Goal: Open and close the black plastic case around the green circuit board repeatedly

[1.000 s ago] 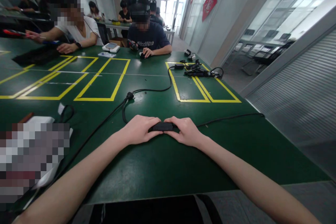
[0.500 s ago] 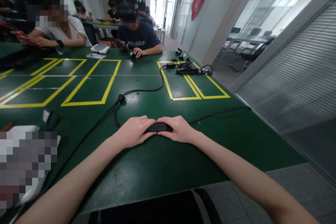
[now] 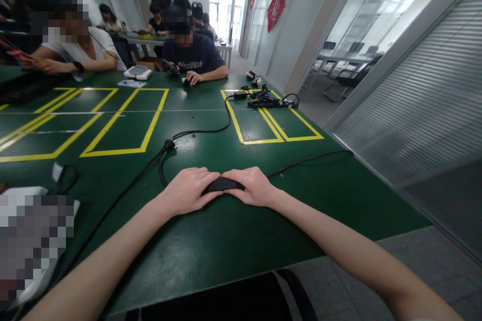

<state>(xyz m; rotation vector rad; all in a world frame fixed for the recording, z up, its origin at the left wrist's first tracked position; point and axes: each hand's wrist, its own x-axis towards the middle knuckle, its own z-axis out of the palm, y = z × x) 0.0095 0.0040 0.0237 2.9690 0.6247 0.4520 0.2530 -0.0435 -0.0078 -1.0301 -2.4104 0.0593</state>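
Observation:
Both of my hands grip a slim black power adapter (image 3: 223, 184) low over the green table (image 3: 169, 256). Around its left end are the fingers and thumb of my left hand (image 3: 190, 188), closed on it. My right hand (image 3: 254, 186) pinches the other end, thumb below and fingers on top. The fingers hide both ends of the adapter. One black cord (image 3: 309, 160) runs from behind my right hand toward the table's right side. Beyond my left hand lies a black plug (image 3: 169, 145) among looping cables.
Yellow tape rectangles (image 3: 113, 152) mark the table. A tangle of black cables (image 3: 268, 99) lies at the far right. Across the table sits a co-worker in a dark shirt (image 3: 194, 55), another in white (image 3: 100, 47) to the left. A blurred-out object (image 3: 33, 241) lies near left.
The whole view has shifted slightly, so things appear a little further left. The adapter has tipped slightly, and more of its near edge shows. Both hands keep their grip.

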